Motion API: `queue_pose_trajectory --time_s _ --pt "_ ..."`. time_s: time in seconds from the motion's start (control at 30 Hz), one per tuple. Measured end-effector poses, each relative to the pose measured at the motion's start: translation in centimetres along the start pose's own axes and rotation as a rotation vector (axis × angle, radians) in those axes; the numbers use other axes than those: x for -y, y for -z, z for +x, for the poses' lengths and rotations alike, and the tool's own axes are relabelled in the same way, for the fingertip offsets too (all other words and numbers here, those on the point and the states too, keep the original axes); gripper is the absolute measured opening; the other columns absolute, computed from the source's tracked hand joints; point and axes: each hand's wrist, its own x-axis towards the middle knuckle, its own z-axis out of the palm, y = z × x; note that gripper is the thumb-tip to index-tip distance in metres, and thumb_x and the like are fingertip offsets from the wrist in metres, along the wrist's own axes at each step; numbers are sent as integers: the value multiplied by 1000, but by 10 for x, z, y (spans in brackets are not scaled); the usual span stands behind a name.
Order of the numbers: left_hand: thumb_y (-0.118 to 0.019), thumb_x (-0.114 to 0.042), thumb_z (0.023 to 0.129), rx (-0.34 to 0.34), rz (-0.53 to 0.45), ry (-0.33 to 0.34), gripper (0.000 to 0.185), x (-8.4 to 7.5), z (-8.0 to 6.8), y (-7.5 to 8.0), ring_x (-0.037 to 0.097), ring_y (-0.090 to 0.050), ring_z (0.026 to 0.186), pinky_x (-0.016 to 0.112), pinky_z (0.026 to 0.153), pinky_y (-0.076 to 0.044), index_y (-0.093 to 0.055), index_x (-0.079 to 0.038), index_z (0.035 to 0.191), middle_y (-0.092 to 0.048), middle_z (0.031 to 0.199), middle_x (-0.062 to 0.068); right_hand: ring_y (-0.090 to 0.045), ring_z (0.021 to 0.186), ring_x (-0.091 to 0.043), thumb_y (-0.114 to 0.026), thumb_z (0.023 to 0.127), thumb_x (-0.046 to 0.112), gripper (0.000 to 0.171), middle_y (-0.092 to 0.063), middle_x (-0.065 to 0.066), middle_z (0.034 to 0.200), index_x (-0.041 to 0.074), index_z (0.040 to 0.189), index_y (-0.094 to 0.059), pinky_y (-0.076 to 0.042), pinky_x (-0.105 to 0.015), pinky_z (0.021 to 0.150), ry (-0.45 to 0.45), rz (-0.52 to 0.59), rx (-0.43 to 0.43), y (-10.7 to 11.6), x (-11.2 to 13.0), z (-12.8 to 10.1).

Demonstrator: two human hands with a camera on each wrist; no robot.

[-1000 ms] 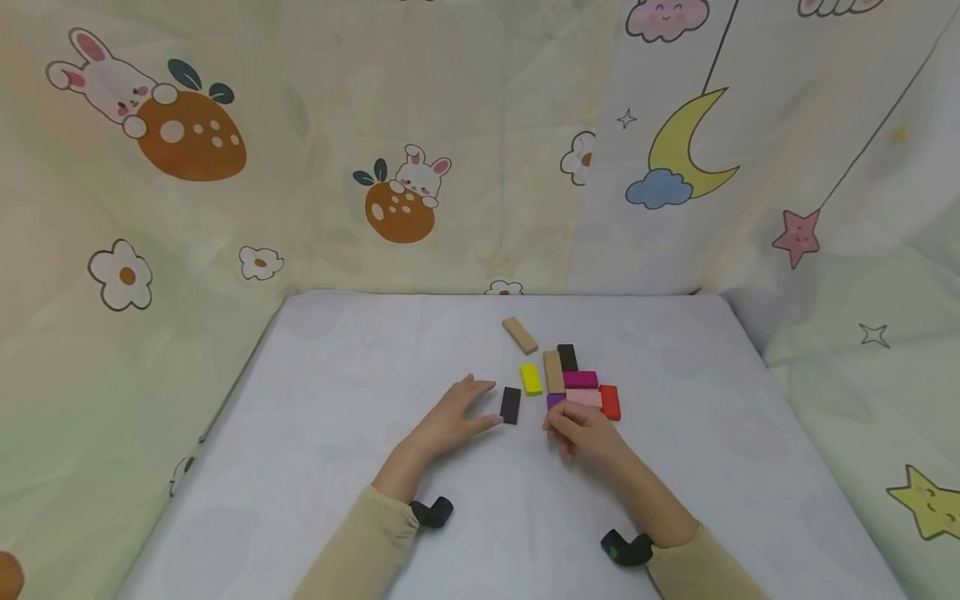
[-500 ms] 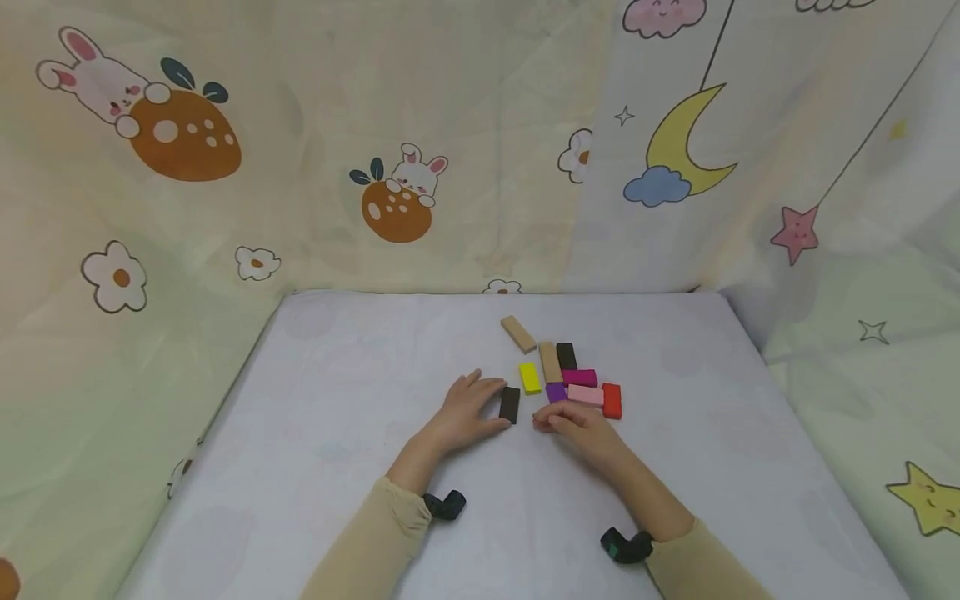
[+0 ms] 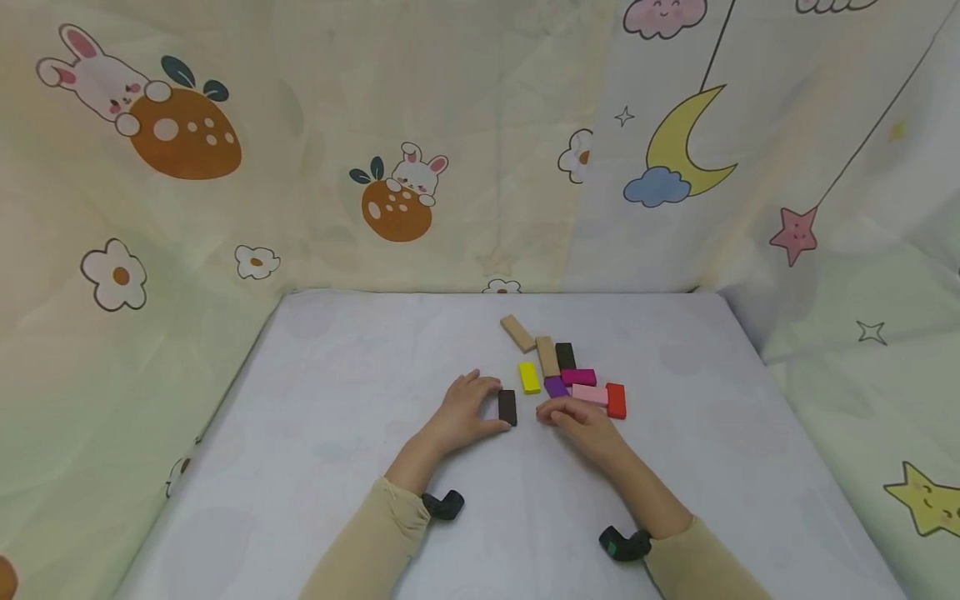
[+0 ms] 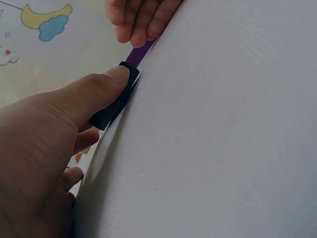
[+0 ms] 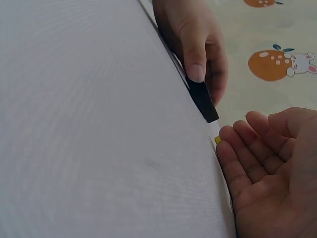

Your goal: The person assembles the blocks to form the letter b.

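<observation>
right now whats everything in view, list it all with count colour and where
black blocks: 2, black; one lies alone at the left hand's fingertips, one at the far side of the cluster
tan blocks: 2, tan; one farthest back, one beside the far black block
yellow block: 1, yellow; left of the cluster
purple block: 1, purple; just beyond the right hand
magenta block: 1, magenta; mid cluster
pink block: 1, pink; beside the right hand
red block: 1, red; right end of the cluster
table: 1, white
curtains: cartoon print, behind and at both sides
left hand: thumb and fingers on the near black block
right hand: fingers loosely curled, holding nothing
</observation>
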Motion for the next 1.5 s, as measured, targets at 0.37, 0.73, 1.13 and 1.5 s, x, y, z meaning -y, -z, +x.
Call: queue_pose_trajectory --time_s 0.37,0.73,1.13,1.5 --pt "-81 -48 79 17 -101 10 67 5 -13 8 32 -33 147 47 128 -19 -55 -13 130 -56 140 6 -66 108 -13 -57 101 24 20 -72 1 113 16 113 -71 -54 -14 93 -34 5 2 -1 0 1" --pt "-81 -50 77 73 -157 42 69 12 -45 16 31 -28 149 47 127 -20 -54 -20 133 -53 144 1 -67 105 -13 -56 101 25 20 -72 0 111 17 113 -70 -55 -15 92 -39 10 15 -2 2 1" --pt "-81 -54 76 8 -87 -42 72 15 -51 8 28 -33 148 43 128 -18 -54 -18 131 -56 140 -2 -68 105 -14 -57 101 25 18 -72 0 110 20 112 -70 -56 -16 92 -74 10 13 -3 2 -1" --pt "-79 -56 76 -32 -4 -54 71 13 -50 4 27 -37 146 41 128 -21 -55 -18 130 -58 138 -2 -68 104 -17 -56 101 22 19 -71 -3 112 16 113 -70 -57 -18 92 -62 -21 -1 -4 2 -1"
